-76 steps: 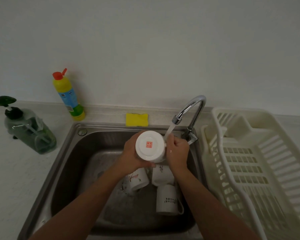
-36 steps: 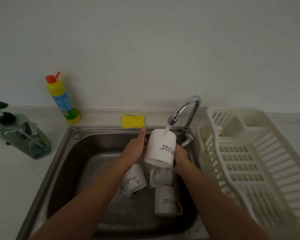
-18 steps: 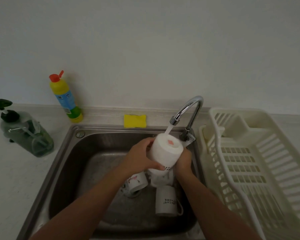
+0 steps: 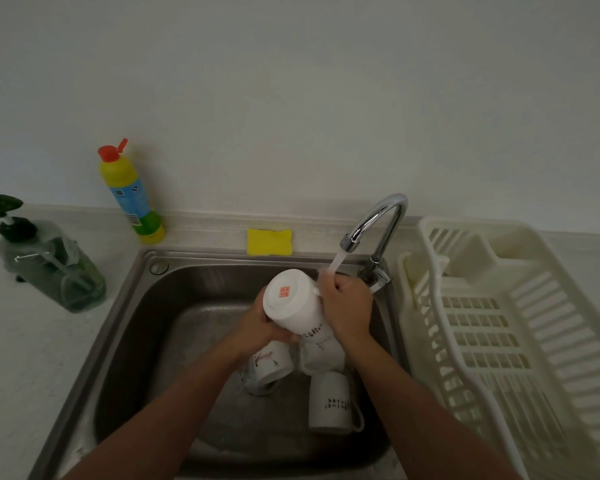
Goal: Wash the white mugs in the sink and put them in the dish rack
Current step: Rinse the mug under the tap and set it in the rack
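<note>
Above the steel sink (image 4: 125, 341) I hold a white mug (image 4: 293, 301) tilted, its base with a red sticker facing me. My left hand (image 4: 260, 329) grips the mug's body from below and the left. My right hand (image 4: 347, 306) is curled round its right side, where the handle is hidden, and water from the tap (image 4: 378, 223) runs onto that hand. Three more white mugs lie in the basin: one with a red print (image 4: 271, 363), one under the held mug (image 4: 321, 355), one with black lettering (image 4: 331, 403).
A cream dish rack (image 4: 499, 327) stands right of the sink. A yellow sponge (image 4: 269, 241) lies on the ledge behind the basin. A yellow bottle with a red cap (image 4: 129, 192) and a green soap dispenser (image 4: 45, 261) stand on the counter at the left.
The mug has been turned under the running water, from its side showing to its base facing me. It sits slightly more to the left, and the water falls on my right hand.
</note>
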A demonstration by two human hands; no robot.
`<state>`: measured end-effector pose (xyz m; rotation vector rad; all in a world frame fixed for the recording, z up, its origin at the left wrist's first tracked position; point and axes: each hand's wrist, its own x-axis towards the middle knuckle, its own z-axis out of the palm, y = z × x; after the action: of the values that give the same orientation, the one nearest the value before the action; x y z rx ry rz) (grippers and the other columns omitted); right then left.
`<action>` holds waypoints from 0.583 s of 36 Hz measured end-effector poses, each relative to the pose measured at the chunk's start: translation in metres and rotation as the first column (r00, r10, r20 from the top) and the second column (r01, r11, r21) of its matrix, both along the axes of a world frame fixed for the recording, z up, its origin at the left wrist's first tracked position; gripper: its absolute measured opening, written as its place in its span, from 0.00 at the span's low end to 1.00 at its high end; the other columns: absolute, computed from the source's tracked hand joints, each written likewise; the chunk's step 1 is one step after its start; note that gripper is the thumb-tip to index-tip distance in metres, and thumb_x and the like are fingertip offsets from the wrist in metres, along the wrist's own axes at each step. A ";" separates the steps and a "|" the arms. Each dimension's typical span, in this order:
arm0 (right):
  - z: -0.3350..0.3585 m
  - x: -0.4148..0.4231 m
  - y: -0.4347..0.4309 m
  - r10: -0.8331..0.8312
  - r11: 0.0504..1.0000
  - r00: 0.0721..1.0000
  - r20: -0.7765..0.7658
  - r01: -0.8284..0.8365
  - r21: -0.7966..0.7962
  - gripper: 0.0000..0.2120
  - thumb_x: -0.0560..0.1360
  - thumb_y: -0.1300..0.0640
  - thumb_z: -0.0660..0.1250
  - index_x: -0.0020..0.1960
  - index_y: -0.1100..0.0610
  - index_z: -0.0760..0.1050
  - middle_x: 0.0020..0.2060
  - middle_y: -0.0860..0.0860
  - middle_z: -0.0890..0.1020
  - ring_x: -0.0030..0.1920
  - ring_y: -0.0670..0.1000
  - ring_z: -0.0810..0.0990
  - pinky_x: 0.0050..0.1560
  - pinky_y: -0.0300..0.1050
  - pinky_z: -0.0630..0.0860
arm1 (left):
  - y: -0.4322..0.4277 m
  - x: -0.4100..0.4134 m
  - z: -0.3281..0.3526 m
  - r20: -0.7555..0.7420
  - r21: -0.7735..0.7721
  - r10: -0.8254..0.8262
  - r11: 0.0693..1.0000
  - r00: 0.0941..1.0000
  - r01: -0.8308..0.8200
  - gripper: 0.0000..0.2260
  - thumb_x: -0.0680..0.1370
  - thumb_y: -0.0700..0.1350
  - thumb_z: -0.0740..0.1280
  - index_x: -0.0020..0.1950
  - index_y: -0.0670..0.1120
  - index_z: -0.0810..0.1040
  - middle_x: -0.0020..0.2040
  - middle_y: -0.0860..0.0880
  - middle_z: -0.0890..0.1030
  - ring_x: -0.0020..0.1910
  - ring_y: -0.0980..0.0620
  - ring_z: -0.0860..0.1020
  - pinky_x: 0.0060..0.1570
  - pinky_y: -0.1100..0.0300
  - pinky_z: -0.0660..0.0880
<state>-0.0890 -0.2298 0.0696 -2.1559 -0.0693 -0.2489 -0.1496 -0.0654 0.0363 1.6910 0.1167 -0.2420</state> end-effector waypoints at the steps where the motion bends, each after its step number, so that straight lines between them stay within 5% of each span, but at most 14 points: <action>1: 0.002 0.004 0.001 0.029 1.000 0.997 -0.069 -0.029 0.003 0.25 0.80 0.51 0.63 0.24 0.52 0.68 0.19 0.46 0.68 0.21 0.42 0.64 0.25 0.33 0.63 | 0.002 -0.001 0.001 -0.029 -0.045 -0.001 0.999 1.000 0.000 0.41 0.65 0.32 0.79 0.73 0.51 0.66 0.65 0.50 0.78 0.62 0.55 0.77 0.53 0.61 0.79; 4: 0.009 0.013 -0.001 0.166 0.986 0.958 -0.235 -0.155 0.066 0.23 0.79 0.50 0.62 0.27 0.56 0.75 0.22 0.48 0.75 0.23 0.45 0.72 0.30 0.36 0.69 | 0.009 -0.001 0.004 -0.113 -0.157 0.001 0.987 0.994 -0.019 0.36 0.67 0.28 0.75 0.70 0.52 0.71 0.62 0.49 0.82 0.60 0.50 0.80 0.48 0.60 0.80; 8: 0.019 0.023 -0.009 0.285 0.955 0.851 -0.440 -0.211 0.209 0.21 0.79 0.49 0.63 0.31 0.58 0.77 0.22 0.50 0.76 0.22 0.47 0.73 0.28 0.38 0.70 | 0.016 -0.001 0.007 -0.191 -0.210 0.011 0.976 0.982 -0.051 0.30 0.69 0.31 0.75 0.67 0.51 0.74 0.58 0.50 0.83 0.54 0.56 0.83 0.43 0.64 0.79; 11: 0.021 0.030 -0.011 0.295 0.944 0.753 -0.588 -0.136 0.299 0.20 0.80 0.50 0.63 0.33 0.58 0.76 0.22 0.51 0.74 0.22 0.48 0.70 0.26 0.38 0.69 | 0.016 0.000 0.011 -0.223 -0.205 0.010 0.977 0.975 -0.057 0.29 0.66 0.44 0.79 0.65 0.52 0.76 0.58 0.52 0.84 0.56 0.53 0.82 0.55 0.54 0.76; 16: 0.013 0.033 -0.016 0.374 0.838 0.670 -0.642 0.054 0.544 0.17 0.73 0.63 0.60 0.27 0.57 0.76 0.21 0.51 0.71 0.22 0.47 0.65 0.23 0.38 0.63 | 0.013 0.004 0.012 -0.294 -0.201 0.073 0.970 0.953 -0.136 0.33 0.57 0.60 0.77 0.61 0.54 0.79 0.55 0.53 0.85 0.59 0.47 0.81 0.69 0.41 0.66; 21: 0.005 0.035 -0.020 0.517 0.682 0.574 -0.635 0.172 0.711 0.17 0.76 0.58 0.58 0.31 0.61 0.74 0.22 0.53 0.70 0.20 0.46 0.65 0.19 0.36 0.64 | 0.011 0.004 0.015 -0.355 -0.290 0.092 0.935 0.930 -0.203 0.29 0.65 0.61 0.77 0.61 0.47 0.80 0.56 0.46 0.85 0.61 0.42 0.79 0.65 0.46 0.71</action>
<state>-0.0539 -0.2495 0.0751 -1.2438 0.2880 0.7755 -0.1456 -0.0547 0.0508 1.2946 0.4383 -0.4117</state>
